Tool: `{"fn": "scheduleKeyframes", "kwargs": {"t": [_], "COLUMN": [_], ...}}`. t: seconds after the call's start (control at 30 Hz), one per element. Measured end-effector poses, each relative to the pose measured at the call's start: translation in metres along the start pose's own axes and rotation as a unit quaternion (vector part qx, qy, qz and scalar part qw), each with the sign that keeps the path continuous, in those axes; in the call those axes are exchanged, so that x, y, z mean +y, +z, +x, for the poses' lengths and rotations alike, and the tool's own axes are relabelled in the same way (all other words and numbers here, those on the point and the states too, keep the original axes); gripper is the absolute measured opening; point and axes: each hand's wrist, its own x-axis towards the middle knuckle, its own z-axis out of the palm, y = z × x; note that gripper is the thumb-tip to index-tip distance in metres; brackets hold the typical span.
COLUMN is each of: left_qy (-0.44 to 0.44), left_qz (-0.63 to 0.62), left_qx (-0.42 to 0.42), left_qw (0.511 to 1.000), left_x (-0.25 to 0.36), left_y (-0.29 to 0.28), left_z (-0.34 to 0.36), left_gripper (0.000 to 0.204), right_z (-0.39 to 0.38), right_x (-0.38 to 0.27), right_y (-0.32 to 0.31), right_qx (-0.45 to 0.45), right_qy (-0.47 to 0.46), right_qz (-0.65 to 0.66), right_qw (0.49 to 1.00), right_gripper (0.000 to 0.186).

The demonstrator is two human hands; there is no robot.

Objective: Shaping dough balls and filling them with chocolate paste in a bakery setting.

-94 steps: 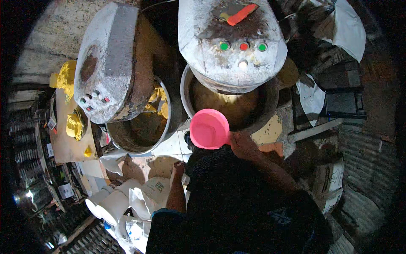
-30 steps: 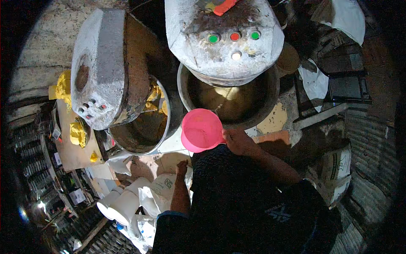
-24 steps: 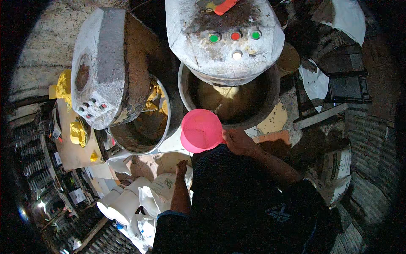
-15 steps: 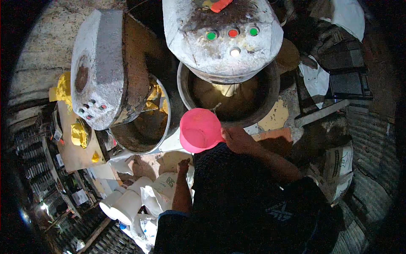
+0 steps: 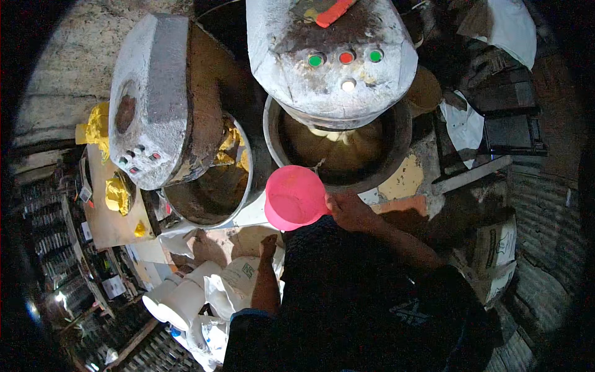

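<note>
Measured from the pink dipper point(image 5: 295, 198), pale floor tiles point(image 5: 253, 214) lie at 8 o'clock, corrugated sheeting point(image 5: 539, 204) at 3. The right hand point(image 5: 347, 209) is closed around the dipper's handle, with the cup overlapping the near rim of the mixing bowl point(image 5: 400, 142) at 1. A white mixer head point(image 5: 331, 74) hides the bowl's far side. White buckets point(image 5: 180, 305) crowd 7 to 8, near the left hand point(image 5: 268, 247); I cannot tell its finger position.

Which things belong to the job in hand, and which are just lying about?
Belonging, it seems:
pink cup, held by the right hand
bowl beyond it, under the right-hand machine

Apparently just lying about:
white buckets
yellow lumps on the board
</note>
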Motion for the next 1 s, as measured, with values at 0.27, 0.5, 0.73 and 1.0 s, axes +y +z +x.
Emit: {"fn": "scheduleKeyframes", "kwargs": {"t": [0.27,0.5,0.73,1.0], "left_qy": [0.034,-0.045,-0.055,-0.138], "left_qz": [0.030,-0.068,-0.168,-0.175], "left_qx": [-0.029,-0.014,-0.032,0.023], "left_qw": [0.999,0.997,0.984,0.975], "left_x": [-0.006,0.015,0.021,-0.001], "left_y": [0.002,0.000,0.001,-0.002], "left_z": [0.001,-0.021,-0.030,-0.043], "left_gripper": [0.032,0.033,0.039,0.038], "right_z": [0.003,0.004,0.005,0.009], "right_x": [0.005,0.000,0.017,0.020], "right_y": [0.003,0.002,0.010,0.014], "right_qx": [0.000,0.010,-0.015,0.099], "right_qy": [-0.052,-0.041,-0.083,-0.281], "right_qz": [-0.069,-0.085,-0.139,-0.323], "right_qw": [0.996,0.995,0.987,0.898], "right_gripper": [0.031,0.027,0.029,0.026]}}
